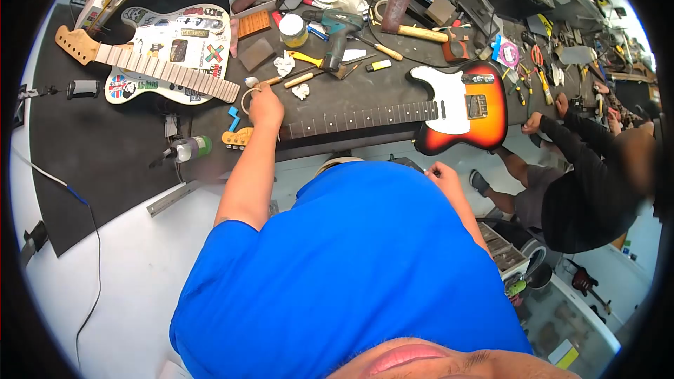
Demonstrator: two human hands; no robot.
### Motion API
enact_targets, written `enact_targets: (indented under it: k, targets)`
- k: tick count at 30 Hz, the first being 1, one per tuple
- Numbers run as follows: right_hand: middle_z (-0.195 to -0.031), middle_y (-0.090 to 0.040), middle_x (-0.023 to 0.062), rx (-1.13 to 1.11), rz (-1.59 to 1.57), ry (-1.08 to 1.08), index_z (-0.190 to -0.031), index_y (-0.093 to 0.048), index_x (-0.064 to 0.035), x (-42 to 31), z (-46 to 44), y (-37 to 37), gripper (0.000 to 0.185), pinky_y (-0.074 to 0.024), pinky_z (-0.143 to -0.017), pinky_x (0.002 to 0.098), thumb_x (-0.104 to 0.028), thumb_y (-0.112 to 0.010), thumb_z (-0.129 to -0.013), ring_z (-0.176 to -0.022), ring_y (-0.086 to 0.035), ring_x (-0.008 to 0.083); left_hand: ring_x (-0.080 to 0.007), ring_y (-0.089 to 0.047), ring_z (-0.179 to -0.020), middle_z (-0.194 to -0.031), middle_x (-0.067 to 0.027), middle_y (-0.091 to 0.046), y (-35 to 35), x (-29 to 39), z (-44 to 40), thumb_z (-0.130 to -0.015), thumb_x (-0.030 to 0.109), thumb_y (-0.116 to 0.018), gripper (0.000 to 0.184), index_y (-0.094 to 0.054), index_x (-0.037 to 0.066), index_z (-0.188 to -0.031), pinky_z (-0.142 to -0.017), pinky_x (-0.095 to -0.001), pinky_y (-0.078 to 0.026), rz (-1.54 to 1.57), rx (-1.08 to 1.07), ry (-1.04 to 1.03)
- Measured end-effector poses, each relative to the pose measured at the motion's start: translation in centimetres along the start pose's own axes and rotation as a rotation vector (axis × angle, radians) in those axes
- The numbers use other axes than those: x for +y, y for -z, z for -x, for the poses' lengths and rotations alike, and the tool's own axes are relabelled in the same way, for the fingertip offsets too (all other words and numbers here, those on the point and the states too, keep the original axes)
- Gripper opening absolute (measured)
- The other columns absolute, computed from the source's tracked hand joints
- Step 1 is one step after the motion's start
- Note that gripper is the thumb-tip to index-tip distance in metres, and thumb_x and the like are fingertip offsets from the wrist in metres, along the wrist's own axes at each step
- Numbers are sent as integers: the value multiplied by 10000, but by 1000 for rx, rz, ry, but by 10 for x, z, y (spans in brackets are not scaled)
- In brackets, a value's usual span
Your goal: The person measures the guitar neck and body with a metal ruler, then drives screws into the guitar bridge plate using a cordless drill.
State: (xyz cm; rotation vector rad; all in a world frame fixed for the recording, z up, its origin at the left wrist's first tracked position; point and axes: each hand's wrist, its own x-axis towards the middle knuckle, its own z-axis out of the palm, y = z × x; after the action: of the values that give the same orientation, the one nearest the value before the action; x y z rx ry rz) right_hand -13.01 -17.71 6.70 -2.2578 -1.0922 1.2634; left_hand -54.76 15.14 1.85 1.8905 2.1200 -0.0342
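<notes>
My left hand (265, 107) is closed on a thin beige ring (246, 99), above the headstock (237, 137) of a sunburst electric guitar (490, 114). That guitar lies flat along the bench's front edge, its dark neck (358, 120) to the left and its white pickguard (446, 98) facing up. My right hand (445, 178) is below the guitar body, close to my blue shirt, with fingers curled together; what they hold is too small to make out. A blue string winder (234, 119) lies just left of my left hand.
A sticker-covered guitar (179, 45) with a loose-looking neck lies at the left. Behind are a drill (338, 34), a jar (292, 28), a yellow brush (304, 57) and a hammer (404, 0). Pliers (538, 56) lie at right, near a co-worker (593, 196). A bottle (191, 149) is at the front left.
</notes>
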Motion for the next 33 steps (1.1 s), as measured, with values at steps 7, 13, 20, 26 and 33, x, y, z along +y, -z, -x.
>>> enact_targets:
  k: [7,13,20,26,33]
  targets:
    - [-904,-749,187,16,88,16,-977,-701,6,17,-15,7,221,-572,-786,403,-207,-744,-936,-832,-728,307,-451,-700,-1087,-1223,-273,-675,12,-24,5,-971,72,-540,423,-602,30,-1387,-926,-531,-569,-3,-41,12]
    - [-890,-742,177,-43,146,12,-973,-703,3,13,-23,19,245,-566,-793,412,-232,-751,-923,-838,-723,311,-435,-670,-1124,-1255,-235,-646,24,-21,28,-908,143,-709,275,-700,28,-1158,-942,-517,-565,84,27,-116]
    - [-961,-748,176,-39,214,23,-991,-712,-6,12,-26,31,274,-562,-841,422,-271,-744,-929,-916,-718,324,-390,-692,-1085,-1115,-211,-729,5,26,44,-888,182,-775,289,-709,17,-1117,-948,-477,-546,394,-60,-308]
    - [-990,-753,180,-9,215,-31,-1002,-715,-5,18,-8,23,270,-564,-843,418,-267,-737,-936,-921,-720,321,-444,-650,-1188,-1232,-284,-681,-15,118,-19,-891,257,-794,542,-595,-39,-1300,-1026,-503,-520,525,110,-354]
    - [-948,-761,157,-5,-1,-216,-988,-723,-9,48,33,7,219,-577,-789,393,-222,-733,-936,-873,-737,250,-450,-694,-1165,-1247,-324,-695,-8,188,-79,-786,249,-861,878,-377,-125,-1415,-1008,-492,-556,417,-216,-145]
